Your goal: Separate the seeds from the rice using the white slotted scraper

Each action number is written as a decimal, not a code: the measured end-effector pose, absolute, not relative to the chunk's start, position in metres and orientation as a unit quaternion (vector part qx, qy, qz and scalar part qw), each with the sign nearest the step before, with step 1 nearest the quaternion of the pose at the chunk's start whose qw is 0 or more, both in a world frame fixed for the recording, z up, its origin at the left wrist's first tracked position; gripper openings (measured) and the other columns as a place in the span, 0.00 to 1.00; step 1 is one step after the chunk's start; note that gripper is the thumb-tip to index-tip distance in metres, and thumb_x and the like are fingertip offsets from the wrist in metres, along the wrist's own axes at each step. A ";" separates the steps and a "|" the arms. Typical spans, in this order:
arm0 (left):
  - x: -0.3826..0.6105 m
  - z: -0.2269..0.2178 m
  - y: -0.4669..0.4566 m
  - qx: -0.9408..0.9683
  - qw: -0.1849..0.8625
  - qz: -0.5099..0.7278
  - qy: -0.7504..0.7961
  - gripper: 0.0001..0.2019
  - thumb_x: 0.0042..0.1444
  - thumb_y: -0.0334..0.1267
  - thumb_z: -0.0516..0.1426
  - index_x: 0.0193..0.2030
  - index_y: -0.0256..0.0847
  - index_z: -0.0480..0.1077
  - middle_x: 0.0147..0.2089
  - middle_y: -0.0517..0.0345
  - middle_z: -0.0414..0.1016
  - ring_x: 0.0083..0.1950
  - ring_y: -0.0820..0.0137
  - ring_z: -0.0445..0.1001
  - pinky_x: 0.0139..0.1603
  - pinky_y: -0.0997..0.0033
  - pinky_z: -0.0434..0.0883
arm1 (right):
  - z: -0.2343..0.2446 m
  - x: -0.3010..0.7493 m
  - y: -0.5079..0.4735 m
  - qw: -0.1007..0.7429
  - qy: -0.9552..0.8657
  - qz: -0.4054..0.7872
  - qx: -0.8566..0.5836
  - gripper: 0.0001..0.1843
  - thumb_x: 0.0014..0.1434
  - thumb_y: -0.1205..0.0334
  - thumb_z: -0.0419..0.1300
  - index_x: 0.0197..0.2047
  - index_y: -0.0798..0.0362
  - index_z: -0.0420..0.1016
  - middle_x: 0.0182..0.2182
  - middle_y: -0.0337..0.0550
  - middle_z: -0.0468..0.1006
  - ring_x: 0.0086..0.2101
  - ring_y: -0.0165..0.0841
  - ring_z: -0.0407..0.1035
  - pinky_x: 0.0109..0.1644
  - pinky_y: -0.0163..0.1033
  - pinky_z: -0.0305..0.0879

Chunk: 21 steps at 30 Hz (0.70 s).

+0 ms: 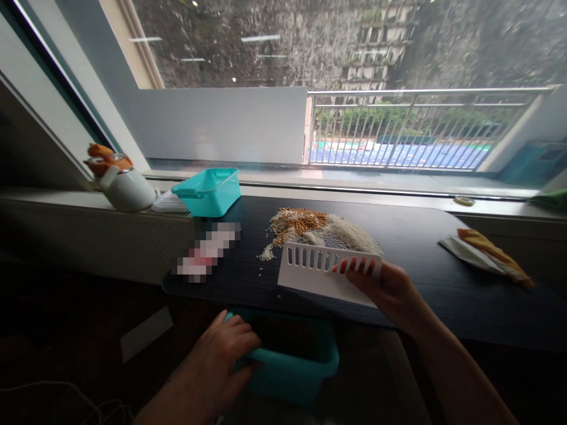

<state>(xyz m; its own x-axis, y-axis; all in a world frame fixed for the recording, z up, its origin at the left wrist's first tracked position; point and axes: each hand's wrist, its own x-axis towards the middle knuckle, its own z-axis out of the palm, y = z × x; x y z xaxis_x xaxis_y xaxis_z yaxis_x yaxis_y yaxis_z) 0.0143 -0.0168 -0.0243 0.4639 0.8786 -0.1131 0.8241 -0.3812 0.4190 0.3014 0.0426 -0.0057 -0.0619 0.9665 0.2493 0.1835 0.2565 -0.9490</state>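
Note:
My right hand (392, 289) grips the right end of a white slotted plastic plate (310, 281), fingers showing through its slots. The plate stands tilted on the dark table, just in front of a spread pile of white rice-like grains (354, 235) and yellow-orange kernels (310, 220). My left hand (228, 345) is closed over the left rim of a turquoise bin (287, 375), held below the table's front edge. The bin's inside is dark, and its contents cannot be made out.
On the dark table (248, 283) are a second turquoise bin (217, 192) at the back left, a blurred-out packet (208, 252), and a yellow and white packet (491, 257) at right. A whitish pot (130, 189) stands on the sill. A white cable (57, 383) lies low left.

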 end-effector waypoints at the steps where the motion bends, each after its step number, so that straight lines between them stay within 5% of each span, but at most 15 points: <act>1: 0.013 -0.025 -0.017 0.830 0.214 0.068 0.511 0.09 0.50 0.25 0.56 0.31 0.44 0.71 0.38 0.63 0.76 0.46 0.66 0.72 0.62 0.59 0.54 | -0.005 0.302 0.040 0.487 -0.627 0.397 -0.461 0.13 0.55 0.51 0.64 0.37 0.51 0.83 0.33 0.44 0.84 0.33 0.37 0.76 0.36 0.39 0.72; 7: 0.011 -0.027 -0.016 0.826 0.223 0.069 0.513 0.05 0.54 0.30 0.57 0.35 0.45 0.72 0.38 0.61 0.76 0.46 0.65 0.71 0.61 0.58 0.55 | 0.003 0.304 0.021 0.406 -0.664 0.447 -0.440 0.12 0.57 0.54 0.62 0.39 0.49 0.83 0.36 0.44 0.84 0.35 0.39 0.78 0.40 0.40 0.74; 14: 0.021 -0.027 -0.016 0.810 0.238 0.059 0.533 0.06 0.51 0.27 0.58 0.33 0.42 0.74 0.37 0.62 0.77 0.44 0.67 0.72 0.54 0.62 0.59 | 0.010 0.266 0.045 0.502 -0.671 0.298 -0.457 0.13 0.56 0.55 0.62 0.41 0.50 0.83 0.33 0.41 0.83 0.32 0.36 0.76 0.35 0.38 0.72; 21: 0.021 -0.027 -0.016 0.808 0.242 0.042 0.535 0.07 0.51 0.27 0.57 0.32 0.42 0.74 0.37 0.60 0.77 0.45 0.65 0.72 0.50 0.64 0.63 | -0.018 0.208 0.054 0.508 -0.628 0.371 -0.457 0.16 0.60 0.54 0.57 0.44 0.53 0.82 0.33 0.41 0.83 0.31 0.37 0.76 0.33 0.37 0.71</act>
